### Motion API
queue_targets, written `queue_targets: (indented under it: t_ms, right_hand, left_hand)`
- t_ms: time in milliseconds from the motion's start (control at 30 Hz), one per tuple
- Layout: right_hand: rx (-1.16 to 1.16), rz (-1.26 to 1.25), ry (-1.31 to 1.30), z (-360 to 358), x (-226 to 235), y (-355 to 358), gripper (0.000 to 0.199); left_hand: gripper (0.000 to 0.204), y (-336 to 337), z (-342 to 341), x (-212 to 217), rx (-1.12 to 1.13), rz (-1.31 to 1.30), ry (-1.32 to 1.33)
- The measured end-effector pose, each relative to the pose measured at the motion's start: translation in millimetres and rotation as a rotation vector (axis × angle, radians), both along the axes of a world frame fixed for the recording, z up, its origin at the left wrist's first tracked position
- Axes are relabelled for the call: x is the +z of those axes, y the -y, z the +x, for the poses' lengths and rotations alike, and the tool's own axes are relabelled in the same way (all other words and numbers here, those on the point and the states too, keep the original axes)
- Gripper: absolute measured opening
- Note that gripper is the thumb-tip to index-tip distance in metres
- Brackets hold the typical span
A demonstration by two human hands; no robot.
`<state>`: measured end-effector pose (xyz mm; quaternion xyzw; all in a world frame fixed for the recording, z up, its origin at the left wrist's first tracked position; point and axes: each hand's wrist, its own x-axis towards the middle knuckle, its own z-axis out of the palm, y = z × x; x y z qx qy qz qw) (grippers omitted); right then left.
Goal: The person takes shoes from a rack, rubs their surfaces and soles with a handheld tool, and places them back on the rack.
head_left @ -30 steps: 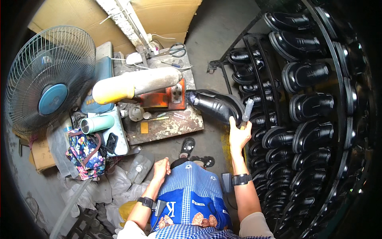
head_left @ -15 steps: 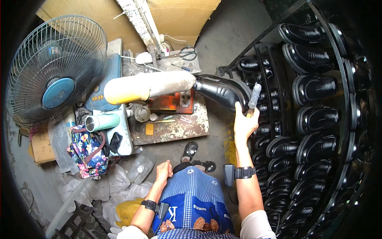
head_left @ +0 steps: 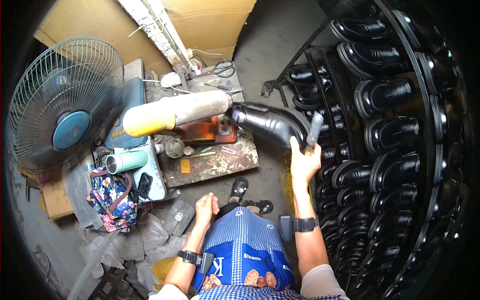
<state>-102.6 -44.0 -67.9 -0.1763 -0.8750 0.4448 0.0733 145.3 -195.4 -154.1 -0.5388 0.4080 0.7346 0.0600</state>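
Note:
A glossy black shoe (head_left: 272,122) juts from the end of a horizontal cylindrical arm (head_left: 202,107), which is whitish with a yellow end. My right hand (head_left: 306,165) is at the toe end, its fingers closed on a stick with a grey cylindrical end (head_left: 314,127) pointing up beside the shoe. My right thumb is against or very near the toe; which of these I cannot tell. Low in front of my apron, my left hand (head_left: 206,207) has its fingers curled with nothing visible in them. It is apart from the shoe and the worktable.
Close on the right stands a metal rack (head_left: 420,60) filled with black shoes. The worn worktable (head_left: 215,167) carries scissors (head_left: 224,69), an orange-red item (head_left: 197,133) and small containers. To the left are a large fan (head_left: 70,107), a mint-green tumbler (head_left: 126,161) and a floral bag (head_left: 111,200).
The whole view has shifted, with the arm, shoe and rack now further left. My right hand stays at the toe with the stick, now blurred. My left hand has risen slightly.

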Motion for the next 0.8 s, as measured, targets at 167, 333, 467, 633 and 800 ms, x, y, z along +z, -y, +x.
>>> queue_targets:
  t_ms: [167, 333, 467, 633, 800]
  right_hand:
    - [0.012, -0.142, -0.117, 54.0, -3.1, -82.6, 0.043]
    - [-0.126, -0.329, 0.208, 106.6, 34.9, -144.7, 0.024]
    - [-0.21, -0.394, 0.348, 135.4, 65.7, -165.3, 0.024]
    - [-0.177, 0.219, 0.105, 150.9, 89.1, -190.2, 0.03]
    - [-0.107, -0.075, 0.022, 163.4, 101.2, -191.2, 0.014]
  left_hand:
    - [0.029, -16.1, -64.9, 39.3, -0.407, -0.757, -0.315]
    - [0.034, -31.9, -108.3, 86.8, -0.855, -0.906, -0.62]
    - [0.032, -64.0, -112.7, 113.7, -1.145, -0.635, -0.444]
    - [0.028, -105.6, -105.6, 121.4, -1.067, -0.758, -0.473]
    - [0.039, -146.5, -107.7, 133.2, -0.938, -0.668, -0.382]
